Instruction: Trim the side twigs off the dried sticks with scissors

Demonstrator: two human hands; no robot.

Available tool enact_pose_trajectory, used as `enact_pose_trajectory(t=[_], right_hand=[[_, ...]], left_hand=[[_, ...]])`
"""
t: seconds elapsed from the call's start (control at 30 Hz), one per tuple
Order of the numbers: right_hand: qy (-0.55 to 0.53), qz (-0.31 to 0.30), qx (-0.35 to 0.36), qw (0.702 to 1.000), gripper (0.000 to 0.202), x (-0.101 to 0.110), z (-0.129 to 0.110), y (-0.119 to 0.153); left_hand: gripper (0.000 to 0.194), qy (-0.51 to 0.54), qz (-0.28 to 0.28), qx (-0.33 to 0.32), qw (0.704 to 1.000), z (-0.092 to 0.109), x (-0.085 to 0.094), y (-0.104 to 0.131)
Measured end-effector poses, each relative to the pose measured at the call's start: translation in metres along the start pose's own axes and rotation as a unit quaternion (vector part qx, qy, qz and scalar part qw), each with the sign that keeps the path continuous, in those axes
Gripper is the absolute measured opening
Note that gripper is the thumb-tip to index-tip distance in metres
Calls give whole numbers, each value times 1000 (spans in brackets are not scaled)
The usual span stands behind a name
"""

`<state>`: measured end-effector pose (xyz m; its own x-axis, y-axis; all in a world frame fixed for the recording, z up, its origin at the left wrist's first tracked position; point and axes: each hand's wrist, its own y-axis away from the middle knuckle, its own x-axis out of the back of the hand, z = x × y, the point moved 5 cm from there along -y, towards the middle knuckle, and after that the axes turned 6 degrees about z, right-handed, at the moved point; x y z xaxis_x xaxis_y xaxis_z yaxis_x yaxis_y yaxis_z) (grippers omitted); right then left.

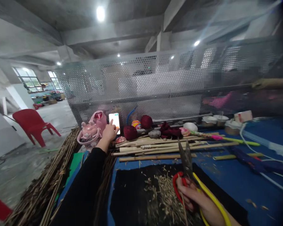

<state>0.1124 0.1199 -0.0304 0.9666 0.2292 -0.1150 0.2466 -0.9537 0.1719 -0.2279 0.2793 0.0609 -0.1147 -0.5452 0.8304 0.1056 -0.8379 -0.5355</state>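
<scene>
My left hand (110, 130) reaches forward with the index finger stretched out against the lit screen of a phone (118, 120). The phone stands upright beside a pink bag or water bottle with a strap (91, 130). My right hand (191, 193) grips a large pair of scissors (185, 158), blades pointing up and slightly parted. One handle loop looks red, the other yellow. A thin stalk (185, 211) runs down from the same hand. Beneath it, short cut stalk pieces (166, 191) lie scattered on a black cloth (128, 191).
Bamboo sticks (155, 157) and balls of dark red yarn (130, 132) lie behind the cloth. Bundled brown stalks (54, 182) line the left side. A perforated metal screen (141, 83) closes the back. White bowls (209, 120) and a blue glue gun (252, 161) are at right.
</scene>
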Motion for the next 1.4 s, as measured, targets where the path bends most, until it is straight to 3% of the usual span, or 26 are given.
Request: enact_pose_trajectory(t=[0.2,0.47,0.57,0.67,0.73,0.8,0.97,1.07,1.13,1.2,1.23,1.33,1.4], right_hand=[[66,28,-13,997,44,6,-1,-1],[58,30,-22,998,45,3,-3,1],[53,14,-21,998,43,5,1,-1],[44,1,-9,999,39,4,0,-2],[31,3,2,1000,38,2,-5,-1],[18,2,15,1000,37,-3,-13,0],[-27,-14,29,999,39,-7,-37,2],[-71,-10,36,997,36,-1,-45,0],[-99,-12,44,994,32,4,-48,-3],[-106,-23,41,993,29,6,-48,-5],[-104,-22,40,994,28,7,-48,-5],[-97,-30,48,994,26,5,-47,-6],[-100,-45,57,992,27,2,-48,-4]], left_hand=[[41,-56,-14,-16,998,-4,-21,-4],[46,-39,-31,-19,999,-7,-22,14],[42,-17,-8,-8,1000,-9,-14,15],[34,27,50,16,998,0,4,14],[29,78,95,34,992,17,20,17],[27,162,98,17,982,50,34,26],[41,405,18,-75,911,165,66,74],[38,480,-2,-37,877,208,75,106],[30,506,-6,23,862,215,74,127],[24,506,-49,64,859,214,67,148],[23,494,-93,59,863,213,62,160],[22,432,-295,-36,851,213,50,198],[29,396,-324,-40,858,206,49,212]])
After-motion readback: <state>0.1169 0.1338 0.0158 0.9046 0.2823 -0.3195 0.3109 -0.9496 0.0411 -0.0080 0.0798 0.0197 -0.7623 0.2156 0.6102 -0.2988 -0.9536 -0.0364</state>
